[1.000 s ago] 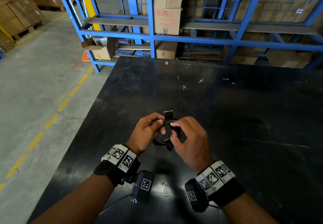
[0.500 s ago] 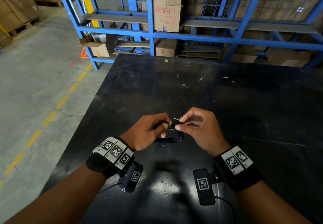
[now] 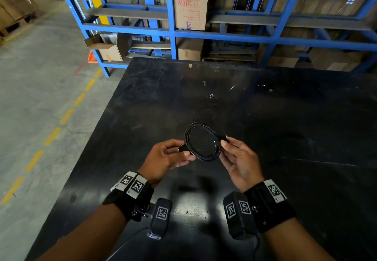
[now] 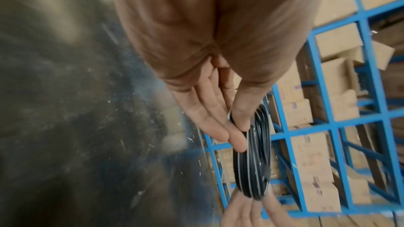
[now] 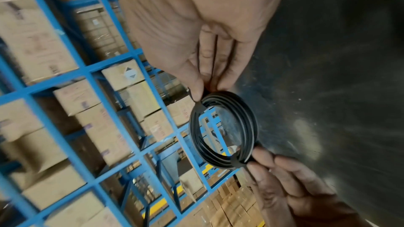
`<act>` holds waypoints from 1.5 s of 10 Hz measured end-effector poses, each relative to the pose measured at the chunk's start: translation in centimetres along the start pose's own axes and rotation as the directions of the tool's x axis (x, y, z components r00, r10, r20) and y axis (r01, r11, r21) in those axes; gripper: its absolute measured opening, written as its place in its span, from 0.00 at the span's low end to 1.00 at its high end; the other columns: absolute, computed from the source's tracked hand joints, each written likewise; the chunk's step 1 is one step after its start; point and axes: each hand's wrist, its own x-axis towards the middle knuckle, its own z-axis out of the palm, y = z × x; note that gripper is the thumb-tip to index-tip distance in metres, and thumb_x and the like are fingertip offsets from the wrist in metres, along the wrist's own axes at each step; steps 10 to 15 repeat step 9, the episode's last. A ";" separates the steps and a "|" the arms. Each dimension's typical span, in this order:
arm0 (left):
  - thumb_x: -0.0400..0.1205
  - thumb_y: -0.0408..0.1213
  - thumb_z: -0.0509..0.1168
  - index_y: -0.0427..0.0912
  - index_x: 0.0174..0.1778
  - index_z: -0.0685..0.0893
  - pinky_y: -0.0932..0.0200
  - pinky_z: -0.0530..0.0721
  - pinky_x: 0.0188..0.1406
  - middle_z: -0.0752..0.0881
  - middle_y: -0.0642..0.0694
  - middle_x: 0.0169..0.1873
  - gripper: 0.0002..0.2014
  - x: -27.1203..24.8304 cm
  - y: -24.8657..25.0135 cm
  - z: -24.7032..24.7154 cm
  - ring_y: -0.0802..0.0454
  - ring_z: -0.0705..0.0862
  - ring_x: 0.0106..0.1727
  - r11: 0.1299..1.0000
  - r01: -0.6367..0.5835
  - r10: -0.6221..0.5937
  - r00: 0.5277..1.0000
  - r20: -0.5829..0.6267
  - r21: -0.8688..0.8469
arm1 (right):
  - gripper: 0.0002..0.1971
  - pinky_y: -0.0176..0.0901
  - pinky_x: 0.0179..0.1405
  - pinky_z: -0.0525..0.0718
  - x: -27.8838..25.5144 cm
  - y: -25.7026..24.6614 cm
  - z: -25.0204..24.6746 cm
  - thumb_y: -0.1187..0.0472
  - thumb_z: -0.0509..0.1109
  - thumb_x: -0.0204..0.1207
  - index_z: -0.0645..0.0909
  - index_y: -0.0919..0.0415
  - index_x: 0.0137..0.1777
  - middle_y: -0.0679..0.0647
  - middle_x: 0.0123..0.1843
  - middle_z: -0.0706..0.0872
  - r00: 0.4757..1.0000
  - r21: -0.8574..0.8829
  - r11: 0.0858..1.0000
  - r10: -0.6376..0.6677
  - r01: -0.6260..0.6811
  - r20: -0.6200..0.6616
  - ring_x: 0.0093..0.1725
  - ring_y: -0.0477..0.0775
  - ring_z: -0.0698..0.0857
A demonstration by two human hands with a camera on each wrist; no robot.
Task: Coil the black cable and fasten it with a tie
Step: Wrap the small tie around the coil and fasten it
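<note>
The black cable is wound into a small round coil of several turns, held up above the black table. My left hand pinches the coil's left side between thumb and fingertips. My right hand pinches its right side, where a short black end or tie piece sticks out. The left wrist view shows the coil edge-on under my left hand. Through the right wrist view the coil appears as an open ring between my right hand and the fingers of the left.
Blue steel racking with cardboard boxes stands just beyond the table's far edge. The grey concrete floor with a dashed yellow line lies off the table's left edge. Small white specks dot the tabletop.
The coil, bunched between both hands near the table before, is now lifted and held spread as a round ring. My hands have moved apart to opposite sides of it.
</note>
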 end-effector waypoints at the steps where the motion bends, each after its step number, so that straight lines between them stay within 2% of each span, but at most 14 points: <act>1: 0.83 0.24 0.72 0.23 0.61 0.85 0.60 0.93 0.45 0.96 0.33 0.49 0.12 1.3 -0.8 -0.3 0.48 0.97 0.46 0.997 0.063 -0.066 0.994 -0.090 -0.042 | 0.09 0.43 0.51 0.90 1.1 0.8 -0.7 0.74 0.76 0.77 0.88 0.60 0.51 0.56 0.44 0.96 0.999 -0.014 0.999 0.032 -0.032 -0.028 0.43 0.48 0.95; 2: 0.84 0.27 0.72 0.26 0.59 0.88 0.60 0.93 0.44 0.96 0.33 0.50 0.10 3.2 -1.4 -1.0 0.46 0.97 0.48 0.988 0.153 -0.156 0.979 -0.135 -0.032 | 0.07 0.42 0.52 0.91 2.5 1.2 -1.4 0.74 0.78 0.75 0.88 0.63 0.50 0.57 0.43 0.95 0.997 -0.175 0.985 -0.016 0.003 -0.071 0.42 0.50 0.93; 3: 0.84 0.30 0.72 0.32 0.56 0.92 0.61 0.92 0.42 0.96 0.36 0.48 0.07 5.3 -2.6 -1.6 0.47 0.97 0.47 0.970 0.244 -0.243 0.958 -0.153 -0.009 | 0.08 0.40 0.46 0.92 4.8 1.9 -2.4 0.74 0.79 0.74 0.89 0.64 0.49 0.59 0.41 0.95 0.994 -0.338 0.941 -0.044 0.006 -0.105 0.40 0.53 0.94; 4: 0.83 0.30 0.73 0.38 0.46 0.93 0.60 0.91 0.44 0.96 0.38 0.42 0.03 7.8 -4.8 -1.9 0.49 0.96 0.41 0.946 0.321 -0.299 0.921 -0.249 0.048 | 0.10 0.34 0.34 0.89 8.0 3.4 -3.3 0.77 0.78 0.74 0.88 0.64 0.50 0.59 0.38 0.94 0.994 -0.501 0.866 -0.041 -0.015 -0.100 0.33 0.51 0.92; 5: 0.82 0.31 0.75 0.44 0.39 0.92 0.61 0.88 0.40 0.95 0.41 0.39 0.07 10.1 -8.3 -2.2 0.53 0.93 0.36 0.909 0.393 -0.330 0.884 -0.331 0.143 | 0.08 0.31 0.28 0.86 11.1 5.5 -4.1 0.77 0.77 0.73 0.89 0.68 0.50 0.60 0.36 0.92 0.994 -0.659 0.751 -0.044 -0.034 -0.102 0.28 0.49 0.89; 6: 0.79 0.34 0.78 0.44 0.41 0.92 0.56 0.91 0.43 0.97 0.39 0.41 0.03 11.7 -11.8 -2.9 0.50 0.95 0.38 0.855 0.479 -0.379 0.838 -0.393 0.198 | 0.08 0.41 0.34 0.88 13.5 7.9 -5.2 0.76 0.79 0.69 0.90 0.64 0.41 0.62 0.33 0.93 0.988 -0.742 0.662 -0.013 -0.105 -0.152 0.30 0.56 0.91; 7: 0.71 0.38 0.81 0.43 0.46 0.94 0.47 0.94 0.53 0.97 0.42 0.37 0.10 13.3 -15.6 -4.5 0.44 0.97 0.41 0.799 0.547 -0.422 0.806 -0.415 0.248 | 0.10 0.44 0.39 0.88 15.5 10.3 -6.5 0.73 0.80 0.67 0.89 0.56 0.35 0.62 0.33 0.94 0.974 -0.752 0.632 0.019 -0.185 -0.224 0.34 0.60 0.94; 8: 0.60 0.48 0.80 0.49 0.41 0.95 0.41 0.94 0.55 0.97 0.43 0.37 0.15 15.4 -20.1 -6.3 0.42 0.96 0.44 0.759 0.537 -0.389 0.828 -0.404 0.368 | 0.12 0.44 0.42 0.88 16.2 11.9 -7.3 0.73 0.78 0.71 0.87 0.54 0.35 0.61 0.37 0.94 0.972 -0.753 0.623 0.049 -0.211 -0.232 0.34 0.58 0.93; 9: 0.68 0.49 0.79 0.51 0.56 0.93 0.48 0.90 0.64 0.92 0.48 0.48 0.20 14.6 -16.8 -4.7 0.41 0.92 0.55 0.677 0.522 -0.337 0.847 -0.412 0.519 | 0.11 0.51 0.52 0.92 17.4 12.9 -8.6 0.70 0.79 0.72 0.88 0.52 0.38 0.62 0.42 0.96 0.974 -0.746 0.637 0.039 -0.195 -0.221 0.40 0.61 0.96; 15: 0.68 0.49 0.79 0.51 0.56 0.93 0.48 0.90 0.64 0.92 0.48 0.48 0.20 14.6 -16.8 -4.7 0.41 0.92 0.55 0.677 0.522 -0.337 0.847 -0.412 0.519 | 0.11 0.51 0.52 0.92 17.4 12.9 -8.6 0.70 0.79 0.72 0.88 0.52 0.38 0.62 0.42 0.96 0.974 -0.746 0.637 0.039 -0.195 -0.221 0.40 0.61 0.96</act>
